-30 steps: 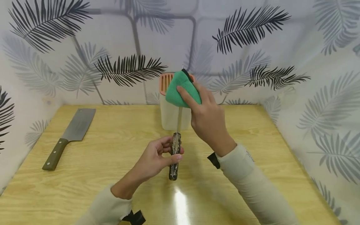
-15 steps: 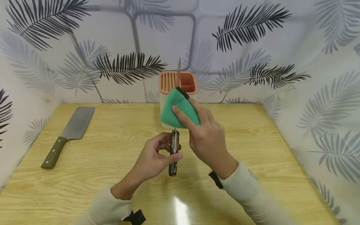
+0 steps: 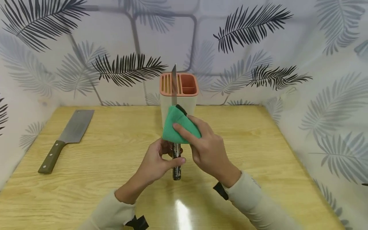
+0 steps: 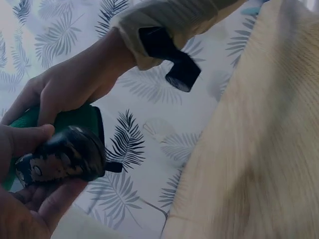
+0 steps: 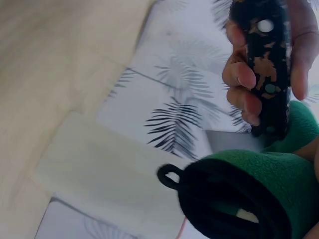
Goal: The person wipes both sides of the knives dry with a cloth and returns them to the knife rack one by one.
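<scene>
My left hand (image 3: 155, 164) grips a kitchen knife (image 3: 174, 84) by its worn black handle, the blade pointing away and upward. In the right wrist view the handle (image 5: 266, 55) shows flaked paint and rivets, with fingertips curled along it. Pinched in my right hand (image 3: 212, 150) is a green cloth (image 3: 170, 123) with black trim and a small loop. It is folded around the blade's lower part, right by the handle, hiding that stretch of steel. The left wrist view shows the handle's butt end (image 4: 75, 157) in front of the cloth (image 4: 82, 118).
A white knife holder (image 3: 188, 103) with an orange slotted top stands at the back middle, behind the blade. At the left a cleaver (image 3: 76, 126) with an olive handle lies flat on the wooden table (image 3: 244, 134). Leaf-patterned sheeting (image 3: 247, 64) borders the back and sides.
My right hand has drawn the cloth down along the blade from near the tip to the handle, uncovering the upper blade. The left hand keeps its grip, the handle staying nearly in place.
</scene>
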Tool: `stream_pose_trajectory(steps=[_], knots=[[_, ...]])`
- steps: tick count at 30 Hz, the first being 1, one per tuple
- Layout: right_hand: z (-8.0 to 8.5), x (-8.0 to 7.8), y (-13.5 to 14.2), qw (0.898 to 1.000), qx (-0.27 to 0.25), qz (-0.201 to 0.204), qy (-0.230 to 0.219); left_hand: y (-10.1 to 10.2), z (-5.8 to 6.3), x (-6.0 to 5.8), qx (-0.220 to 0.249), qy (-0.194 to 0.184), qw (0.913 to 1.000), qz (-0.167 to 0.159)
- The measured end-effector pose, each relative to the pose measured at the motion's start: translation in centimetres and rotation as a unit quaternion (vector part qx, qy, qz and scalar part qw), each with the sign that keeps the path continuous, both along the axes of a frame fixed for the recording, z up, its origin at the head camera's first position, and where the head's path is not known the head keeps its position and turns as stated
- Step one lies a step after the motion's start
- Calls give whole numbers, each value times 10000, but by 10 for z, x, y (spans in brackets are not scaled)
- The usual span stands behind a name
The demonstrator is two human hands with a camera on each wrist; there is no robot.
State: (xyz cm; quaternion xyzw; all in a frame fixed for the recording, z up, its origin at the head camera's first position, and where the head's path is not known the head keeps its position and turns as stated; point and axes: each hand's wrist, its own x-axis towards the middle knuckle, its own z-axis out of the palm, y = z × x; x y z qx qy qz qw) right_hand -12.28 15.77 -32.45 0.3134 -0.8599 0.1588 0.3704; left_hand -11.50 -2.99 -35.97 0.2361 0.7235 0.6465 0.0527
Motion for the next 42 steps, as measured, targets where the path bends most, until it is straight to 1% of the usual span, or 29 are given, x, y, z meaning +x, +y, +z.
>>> stream_pose_trajectory(steps=[2, 4, 8, 12, 14, 16, 18, 20, 22, 23, 24, 26, 28, 30, 31, 32, 33, 36, 38, 40, 41, 42], knots=[[-2, 1, -1, 9999, 54, 52, 105, -1, 1, 0, -98, 3, 10000, 20], [2, -2, -3, 9996, 54, -30, 258, -1, 3, 1, -167, -67, 9998, -23], [21, -18, -4, 9984, -59, -364, 433, -1, 5, 4, -267, -243, 9993, -78], [43, -39, -2, 9971, -223, -645, 338, -2, 4, 9, -347, -387, 9985, -158], [55, -49, 1, 9967, -310, -719, 213, -1, 1, 11, -332, -424, 9983, -232], [67, -58, 5, 9964, -418, -735, -20, 0, -2, 13, -341, -483, 9978, -309], [78, -66, 10, 9951, -565, -687, -428, 1, -6, 16, -374, -559, 9970, -382], [89, -73, 15, 9902, -785, -507, -1040, 2, -7, 19, -403, -656, 9962, -408], [97, -79, 22, 9792, -997, -232, -1752, 2, -7, 20, -438, -684, 9960, -369], [101, -82, 25, 9711, -1119, -74, -2106, 3, -7, 20, -440, -680, 9961, -343], [104, -85, 29, 9609, -1248, 90, -2471, 3, -7, 21, -454, -666, 9962, -315], [108, -90, 35, 9351, -1539, 448, -3161, 3, -6, 21, -492, -639, 9964, -274], [109, -94, 40, 9075, -1806, 673, -3732, 3, -6, 21, -534, -596, 9964, -277], [108, -97, 46, 8806, -2053, 766, -4202, 3, -7, 22, -560, -562, 9964, -287], [107, -99, 48, 8693, -2164, 774, -4376, 3, -8, 22, -569, -528, 9966, -290], [105, -100, 50, 8619, -2236, 757, -4487, 3, -8, 23, -584, -490, 9967, -290], [103, -101, 51, 8563, -2321, 730, -4555, 3, -8, 23, -608, -406, 9969, -302], [97, -102, 52, 8484, -2662, 779, -4509, 5, -5, 25, -739, -193, 9965, -327], [93, -98, 49, 8510, -2937, 820, -4276, 6, -1, 26, -814, -103, 9960, -363], [90, -91, 43, 8554, -3275, 859, -3921, 8, 3, 26, -816, -34, 9959, -393], [89, -87, 39, 8587, -3434, 839, -3711, 8, 6, 26, -779, -39, 9962, -394], [87, -84, 35, 8651, -3553, 817, -3445, 9, 8, 25, -730, -47, 9965, -401]])
